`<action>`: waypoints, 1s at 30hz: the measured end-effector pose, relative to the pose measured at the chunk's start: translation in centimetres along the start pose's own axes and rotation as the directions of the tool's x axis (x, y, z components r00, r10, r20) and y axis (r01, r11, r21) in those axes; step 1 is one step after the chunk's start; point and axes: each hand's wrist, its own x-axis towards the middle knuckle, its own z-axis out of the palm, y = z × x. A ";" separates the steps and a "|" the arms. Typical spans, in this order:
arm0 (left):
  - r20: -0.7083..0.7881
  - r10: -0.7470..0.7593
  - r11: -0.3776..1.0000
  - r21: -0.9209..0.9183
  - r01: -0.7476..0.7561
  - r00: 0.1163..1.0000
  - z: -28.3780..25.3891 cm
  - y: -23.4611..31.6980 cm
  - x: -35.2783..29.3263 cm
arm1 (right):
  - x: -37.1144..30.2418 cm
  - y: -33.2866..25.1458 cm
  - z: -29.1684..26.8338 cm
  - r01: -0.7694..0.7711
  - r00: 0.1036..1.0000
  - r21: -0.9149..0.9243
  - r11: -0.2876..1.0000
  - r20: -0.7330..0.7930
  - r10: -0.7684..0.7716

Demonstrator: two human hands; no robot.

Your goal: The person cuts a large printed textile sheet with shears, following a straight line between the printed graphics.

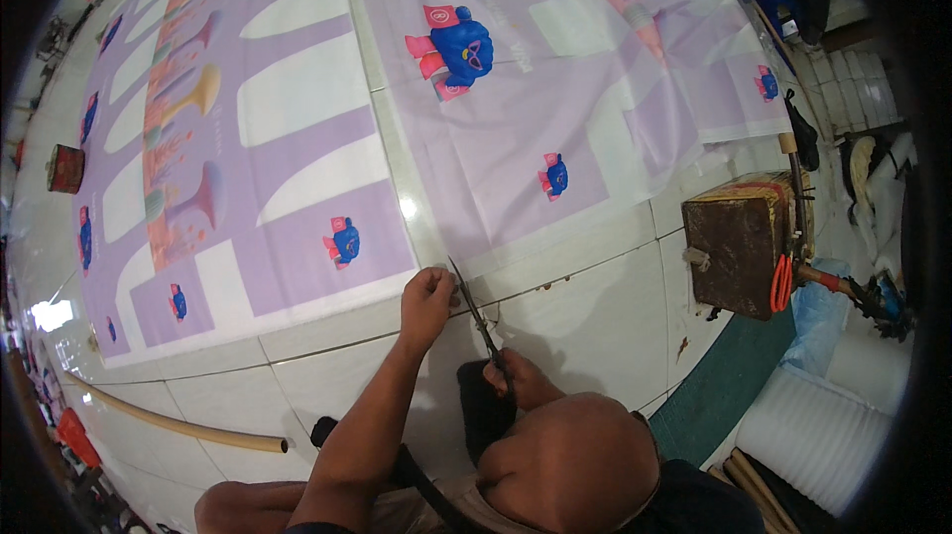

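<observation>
I am sitting over the white tiled floor point(595, 326), where two big lilac printed banner sheets point(297, 157) are lying side by side, their near edges running just ahead of my hands. By the floor's right edge a dark wooden box point(739, 241) is standing with orange-handled scissors point(781, 283) hanging on it. My left hand point(426, 301) is pinching the sheet's near edge, and my right hand point(516, 375) is gripping long scissors point(476, 311), blades pointing at that edge.
</observation>
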 end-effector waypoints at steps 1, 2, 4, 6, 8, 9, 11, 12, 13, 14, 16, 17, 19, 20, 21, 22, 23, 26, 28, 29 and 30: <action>-0.005 0.002 1.000 -0.018 -0.002 1.000 0.0 -0.2 0.1 | -0.1 -0.5 0.1 0.002 1.000 -0.012 1.000 -0.001 -0.002; -0.006 -0.001 1.000 -0.016 0.001 1.000 -0.1 -0.4 0.1 | -0.1 -0.7 0.1 -0.017 1.000 -0.033 0.999 -0.004 0.017; -0.005 -0.002 1.000 -0.014 0.002 1.000 -0.1 -0.4 0.2 | 0.0 -1.0 0.1 -0.049 0.999 -0.077 0.996 -0.014 0.048; -0.010 -0.015 1.000 0.000 0.015 1.000 0.4 -0.1 -0.1 | -0.2 -0.9 -0.2 -0.035 0.999 -0.034 0.999 -0.006 0.035; -0.005 -0.023 1.000 -0.001 0.023 1.000 0.8 0.0 0.1 | 0.0 -0.2 -0.6 -0.017 1.000 -0.007 1.000 0.006 0.018; 0.003 -0.022 1.000 -0.013 0.023 1.000 1.0 -0.2 0.3 | 0.2 0.0 -0.9 -0.005 1.000 -0.006 1.000 0.015 0.005; -0.005 0.003 1.000 0.014 -0.003 1.000 0.6 -0.3 0.2 | 0.5 -0.2 -0.7 -0.031 0.999 -0.057 0.998 0.020 0.032; -0.018 0.029 0.999 0.047 -0.028 0.999 0.4 -0.3 0.1 | 0.3 -0.4 -0.8 -0.069 0.997 -0.115 0.991 0.012 0.071; -0.032 0.060 0.995 0.078 -0.057 0.998 0.2 -0.2 0.0 | 0.3 -1.2 -0.6 -0.102 0.995 -0.177 0.979 0.002 0.104; -0.020 0.101 0.988 0.119 -0.098 0.995 -0.6 -1.0 0.3 | 0.5 -2.0 -0.1 -0.147 0.989 -0.109 0.983 -0.049 0.142; -0.061 0.112 0.966 0.240 -0.094 0.992 -0.8 -1.2 0.2 | 0.2 -0.8 0.3 -0.181 0.981 0.018 0.983 -0.062 0.182; -0.034 0.083 0.979 0.192 -0.075 0.996 -0.7 -1.5 0.5 | 0.0 0.3 -0.1 -0.164 0.985 0.067 0.984 -0.039 0.167; 0.008 0.029 0.984 0.176 -0.030 1.000 1.1 -0.5 0.7 | 0.2 1.3 -2.0 -0.114 0.992 0.040 0.993 -0.047 0.116; -0.017 0.028 0.983 0.182 -0.025 0.999 0.6 -0.5 0.6 | 0.2 0.6 -1.1 -0.148 0.985 0.001 0.989 -0.089 0.148; -0.079 0.088 0.991 0.111 -0.079 0.993 -0.2 -2.1 0.8 | 0.8 1.0 -0.5 -0.146 0.989 0.051 0.988 -0.027 0.147; -0.080 0.078 0.992 0.108 -0.069 0.994 -0.2 -2.0 0.7 | 0.6 0.9 -1.0 -0.152 0.988 0.093 0.984 0.001 0.153; -0.075 0.068 0.992 0.108 -0.059 0.995 -0.2 -1.8 0.6 | 0.7 1.0 -1.0 -0.159 0.987 0.139 0.977 0.024 0.157; -0.064 0.130 0.980 0.158 -0.118 0.989 0.6 -1.9 0.7 | -0.6 -1.4 -0.8 -0.121 0.992 -0.135 0.983 -0.050 0.115; -0.062 0.239 0.949 0.228 -0.219 0.969 1.0 -2.9 1.3 | -0.6 -2.6 -0.3 -0.082 0.995 -0.102 0.991 -0.055 0.077; -0.063 0.152 0.967 0.214 -0.135 0.986 1.2 -3.1 1.0 | -0.6 -2.0 -0.5 -0.070 0.996 -0.096 0.993 -0.060 0.064; -0.057 0.064 0.977 0.205 -0.051 0.996 0.6 -2.6 1.0 | -0.5 -1.4 -0.6 -0.056 0.997 -0.089 0.994 -0.060 0.051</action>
